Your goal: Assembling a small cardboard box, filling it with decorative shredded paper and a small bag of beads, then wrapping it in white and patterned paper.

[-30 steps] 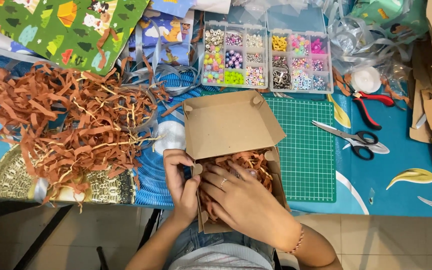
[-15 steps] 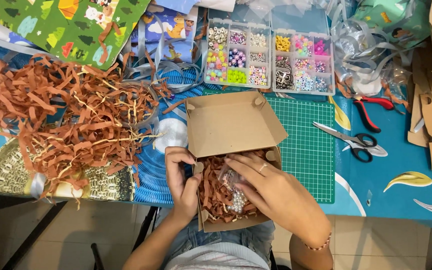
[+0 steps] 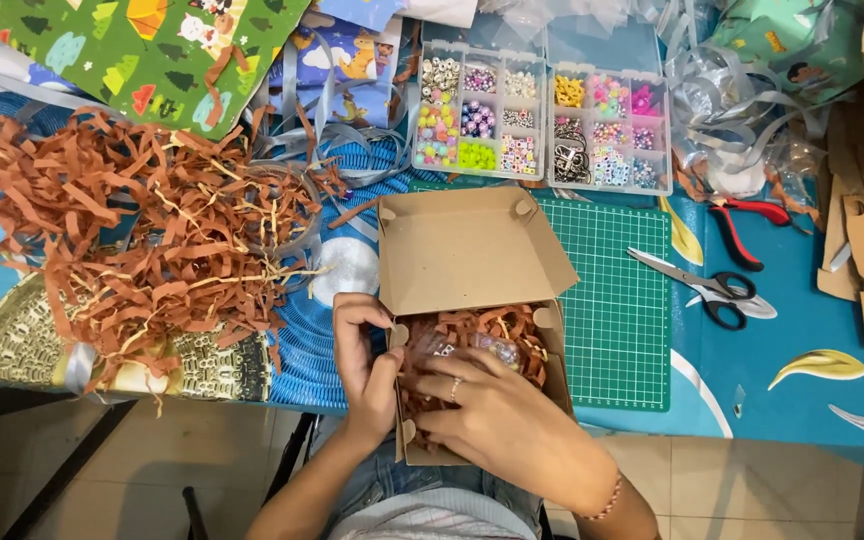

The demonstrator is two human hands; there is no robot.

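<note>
The right hand (image 3: 492, 415) has slid back down and to the left since half a second ago, so it now lies flat over the lower part of the box where before it was raised toward the right wall with a clear packet of pearly beads showing under it. Its fingers (image 3: 442, 385) are spread and pressing down, not curled round anything; by my reading the packet is being bedded into the filling rather than lifted out. The bead packet (image 3: 472, 347) now peeks out just above those fingertips, a glossy clear bag with pale and purplish beads, half sunk in the brown paper shreds (image 3: 497, 325) that fill the box. The left hand (image 3: 364, 355) has barely shifted: it grips the box's left wall, thumb inside and fingers wrapped outside, steadying it. The cardboard box (image 3: 472, 250) sits at the near edge of the table, partly over the person's lap, its lid standing open toward the far side and its right half resting on the green cutting mat (image 3: 617, 300). Further out, a big heap of loose shreds (image 3: 142, 240) lies to the left, two bead organisers (image 3: 542, 115) beyond the lid, and scissors (image 3: 712, 285) to the right.
</note>
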